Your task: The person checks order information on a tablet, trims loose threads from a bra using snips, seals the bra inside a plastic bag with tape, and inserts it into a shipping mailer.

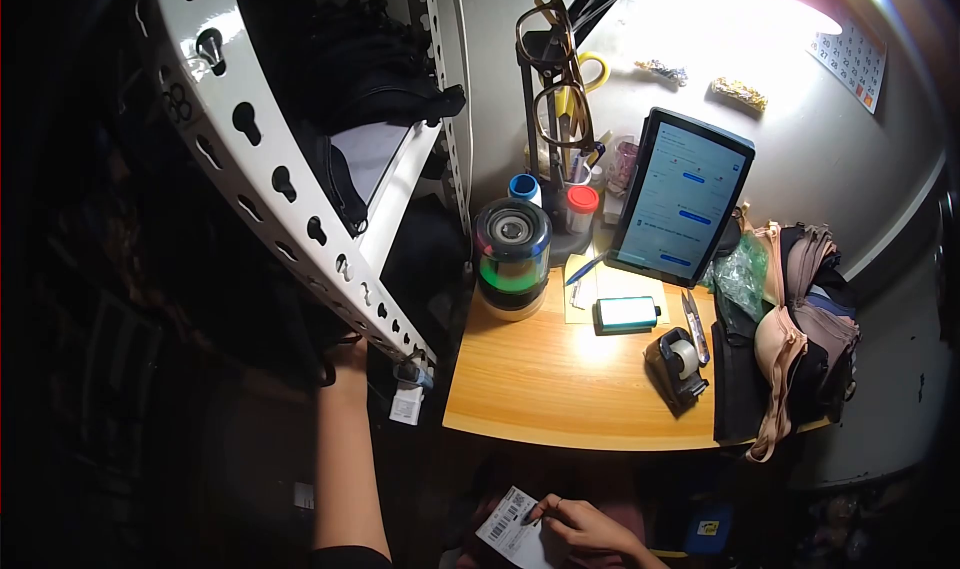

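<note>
Below the front edge of the wooden table, my right hand (580,522) pinches a white paper label (516,531) printed with a barcode and a square code. My left forearm reaches up toward the dark space behind the white metal shelf post; of my left hand (346,354) only the part near the wrist shows, and its fingers are hidden. Near that wrist, a small white tag or box (406,405) hangs at the foot of the shelf post (290,194).
On the table (540,394) stand a speaker (512,259), a tablet (683,197), a tape dispenser (677,371), snips (695,327) and a small teal-lit device (627,314). Bras (800,319) are piled at the right. Glasses (556,87) hang behind. Dark items fill the shelf.
</note>
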